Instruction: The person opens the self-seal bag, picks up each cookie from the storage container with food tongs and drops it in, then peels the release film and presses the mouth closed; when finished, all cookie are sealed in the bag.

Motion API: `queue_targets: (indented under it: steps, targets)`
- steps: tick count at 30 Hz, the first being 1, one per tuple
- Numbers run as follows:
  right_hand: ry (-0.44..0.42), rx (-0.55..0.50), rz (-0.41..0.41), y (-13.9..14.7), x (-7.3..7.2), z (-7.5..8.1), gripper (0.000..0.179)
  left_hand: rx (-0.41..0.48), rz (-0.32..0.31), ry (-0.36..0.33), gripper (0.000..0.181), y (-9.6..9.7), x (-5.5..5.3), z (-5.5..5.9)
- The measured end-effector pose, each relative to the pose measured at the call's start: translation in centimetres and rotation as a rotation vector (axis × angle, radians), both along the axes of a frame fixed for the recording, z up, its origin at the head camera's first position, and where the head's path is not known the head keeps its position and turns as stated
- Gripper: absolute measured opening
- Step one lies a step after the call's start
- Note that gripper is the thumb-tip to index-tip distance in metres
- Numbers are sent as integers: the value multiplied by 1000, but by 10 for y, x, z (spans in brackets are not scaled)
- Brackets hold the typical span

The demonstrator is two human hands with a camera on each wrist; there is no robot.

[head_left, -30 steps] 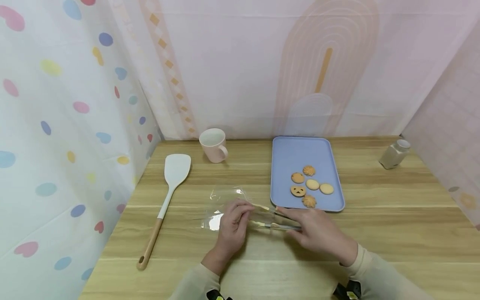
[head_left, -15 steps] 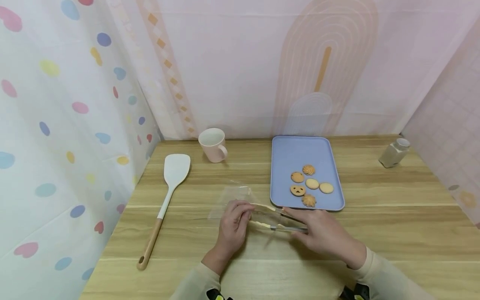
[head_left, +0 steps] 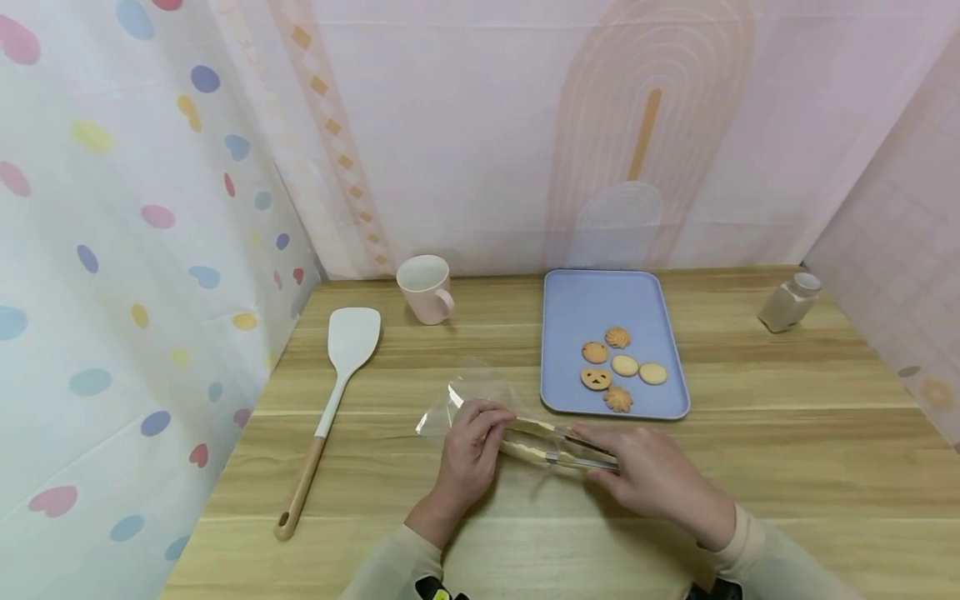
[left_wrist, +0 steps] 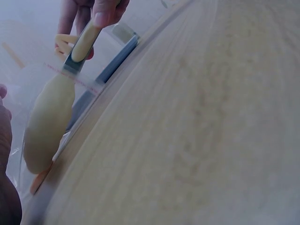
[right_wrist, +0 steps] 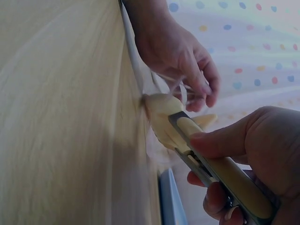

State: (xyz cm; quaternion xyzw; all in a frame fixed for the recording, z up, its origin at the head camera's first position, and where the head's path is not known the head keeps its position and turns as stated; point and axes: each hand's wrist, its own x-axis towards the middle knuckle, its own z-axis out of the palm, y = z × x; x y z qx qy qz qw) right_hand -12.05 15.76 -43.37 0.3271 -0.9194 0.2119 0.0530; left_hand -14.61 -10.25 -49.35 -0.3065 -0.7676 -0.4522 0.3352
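My left hand [head_left: 471,450] pinches the edge of a clear plastic bag [head_left: 480,387] between thumb and fingers. In my right hand [head_left: 652,475] are tongs with cream heads [left_wrist: 50,124] and metal arms lined with cream grips [right_wrist: 234,180]. The tongs' arms stand apart, and their heads reach into the bag's mouth beside my left fingers. A thin red printed line crosses the bag [left_wrist: 77,82] in the left wrist view. Below the tip of one head, a small orange-brown edge [left_wrist: 41,179] shows. The far ends of the heads are partly hidden by my left hand in the head view.
Behind my right hand lies a blue tray [head_left: 600,292] with several cookies [head_left: 625,365] on it. A pink mug [head_left: 426,290] stands at the back. To the left is a white spatula [head_left: 348,346] with a wooden handle; a lidded glass jar [head_left: 790,302] stands far right.
My right hand and the tongs have drawn back slightly to the right. The bag's far end has shifted and lifted a little, while my left hand has stayed nearly in place.
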Motion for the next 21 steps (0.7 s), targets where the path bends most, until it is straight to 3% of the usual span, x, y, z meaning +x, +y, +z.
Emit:
queue_targets:
  steps: [11, 21]
  targets:
    - [29, -3, -31, -22, -1, -1, 59, 17, -6, -2, 21, 3, 0, 0]
    - [28, -36, -39, -17, 2, 3, 60, 15, 59, -62, 17, 0, 0, -2]
